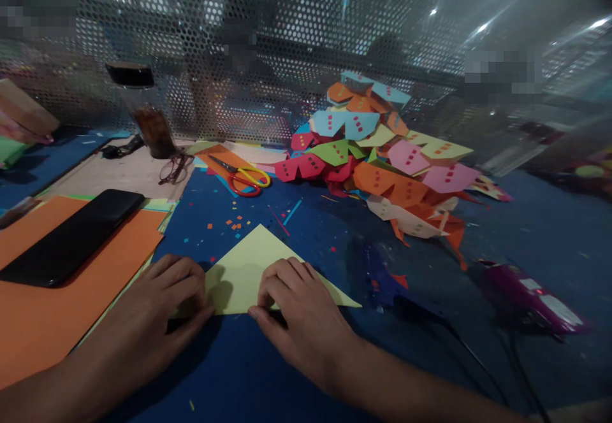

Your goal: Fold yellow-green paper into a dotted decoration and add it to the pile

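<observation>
A pale yellow sheet (239, 264), folded into a triangle, lies on the blue table with its peak pointing away from me and its long folded edge towards me. My left hand (167, 315) rests at the left part of that edge, fingers curled and thumb near the fold. Further right, my right hand (296, 308) presses on the same edge, its fingers bent and its thumb tip at the fold. Both hands are closed on the paper, with a stretch of the edge showing between them.
Scissors (246, 179) lie beyond the triangle among paper scraps. Colourful folded papers (373, 155) are heaped at the back right. A blue glue gun (396, 292) and purple device (535, 299) lie right. A black phone (76, 235) rests on orange sheets (43, 340); a jar (148, 114) stands behind.
</observation>
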### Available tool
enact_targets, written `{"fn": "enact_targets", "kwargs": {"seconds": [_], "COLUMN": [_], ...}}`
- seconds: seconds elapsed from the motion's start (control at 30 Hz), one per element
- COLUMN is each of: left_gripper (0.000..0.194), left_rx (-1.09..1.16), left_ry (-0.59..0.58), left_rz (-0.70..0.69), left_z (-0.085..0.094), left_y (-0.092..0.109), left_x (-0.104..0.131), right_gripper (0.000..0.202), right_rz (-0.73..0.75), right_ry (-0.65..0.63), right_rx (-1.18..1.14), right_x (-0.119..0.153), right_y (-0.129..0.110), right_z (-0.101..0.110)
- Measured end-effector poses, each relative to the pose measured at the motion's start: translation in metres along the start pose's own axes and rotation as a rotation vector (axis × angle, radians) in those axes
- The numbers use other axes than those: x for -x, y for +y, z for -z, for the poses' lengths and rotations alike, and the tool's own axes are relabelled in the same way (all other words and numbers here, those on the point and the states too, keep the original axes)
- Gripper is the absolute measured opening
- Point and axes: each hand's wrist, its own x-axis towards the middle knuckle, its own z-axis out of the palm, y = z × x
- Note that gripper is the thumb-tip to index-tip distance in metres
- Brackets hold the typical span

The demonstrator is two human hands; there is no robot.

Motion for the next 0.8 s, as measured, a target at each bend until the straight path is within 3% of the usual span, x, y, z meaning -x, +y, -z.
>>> {"fn": "enact_targets", "kwargs": {"seconds": [0.8], "left_gripper": [0.016], "left_rx": [-0.073], "left_ry": [0.002], "left_rz": [-0.021], "left_z": [0.0033], "left_y": [0.0017], "left_x": [-0.0011], "right_gripper": [0.013], "right_rz": [0.013], "right_ry": [0.013], "right_rx": [0.019], "right_x": [0.0008], "right_y": [0.0022], "right_z": [-0.0006]}}
